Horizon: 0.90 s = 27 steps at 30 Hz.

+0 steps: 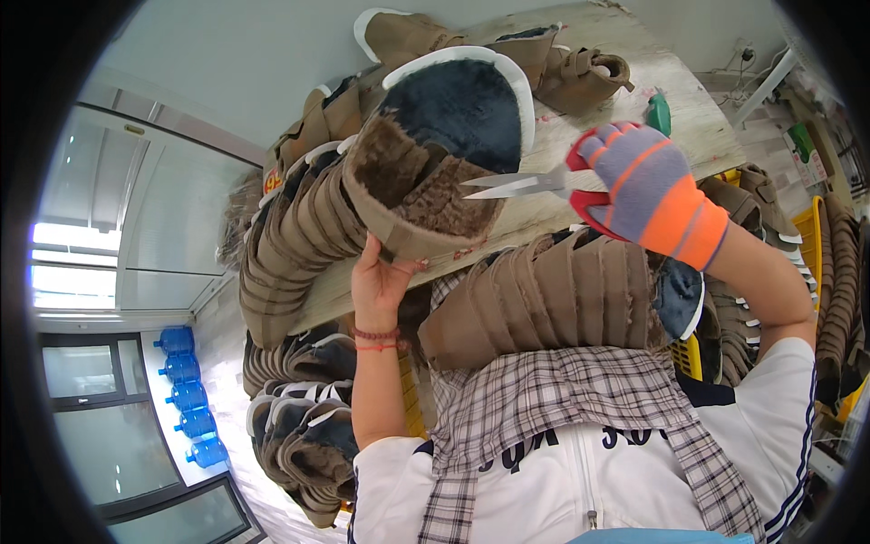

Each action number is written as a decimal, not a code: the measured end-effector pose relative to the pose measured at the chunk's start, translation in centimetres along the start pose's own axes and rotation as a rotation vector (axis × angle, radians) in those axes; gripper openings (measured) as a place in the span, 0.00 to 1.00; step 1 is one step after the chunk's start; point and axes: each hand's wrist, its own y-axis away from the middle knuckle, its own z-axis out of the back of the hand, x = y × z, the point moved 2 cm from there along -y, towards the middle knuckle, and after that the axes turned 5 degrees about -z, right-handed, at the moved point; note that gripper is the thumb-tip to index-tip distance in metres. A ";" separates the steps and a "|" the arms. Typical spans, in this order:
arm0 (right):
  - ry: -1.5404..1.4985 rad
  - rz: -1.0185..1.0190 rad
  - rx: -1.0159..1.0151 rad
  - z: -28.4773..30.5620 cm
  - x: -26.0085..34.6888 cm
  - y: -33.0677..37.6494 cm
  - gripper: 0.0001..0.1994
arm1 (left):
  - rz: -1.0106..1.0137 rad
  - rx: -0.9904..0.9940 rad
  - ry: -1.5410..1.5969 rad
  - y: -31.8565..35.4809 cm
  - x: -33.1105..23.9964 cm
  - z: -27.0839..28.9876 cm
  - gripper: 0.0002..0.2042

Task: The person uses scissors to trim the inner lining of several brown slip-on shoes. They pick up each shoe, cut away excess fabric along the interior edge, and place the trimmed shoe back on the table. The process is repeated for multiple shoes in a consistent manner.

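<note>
My left hand (381,283), bare with a beaded bracelet at the wrist, grips the lower edge of a brown boot upper (421,238). The upper is tilted so its opening faces me, showing shaggy brown lining, with dark plush and a white edge at its far end. A striped grey and orange glove covers my right hand (654,189), which is closed round the red handles of a pair of scissors (518,185). The blades are slightly parted and point left, across the furry opening. In my lap, below the scissors, lies a nested row of brown boot uppers (553,295).
More nested uppers (294,231) line the table's left side. Further boots (584,80) and a small green object (659,112) rest on the pale worktable (671,68). Piles of uppers (313,444) stand lower left, beyond them blue water jugs (188,395). A yellow crate (809,238) is at right.
</note>
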 end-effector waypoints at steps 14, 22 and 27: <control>0.347 0.303 0.000 -2.5 7.8 -4.6 0.07 | -0.173 0.029 -0.052 5.7 1.9 -1.5 0.22; 0.389 0.259 0.122 -1.9 7.2 -3.7 0.06 | -0.179 0.023 -0.104 6.1 2.5 -2.9 0.24; 0.158 0.156 0.038 0.5 3.8 -3.5 0.11 | -0.197 -0.006 -0.118 6.5 2.4 -2.1 0.23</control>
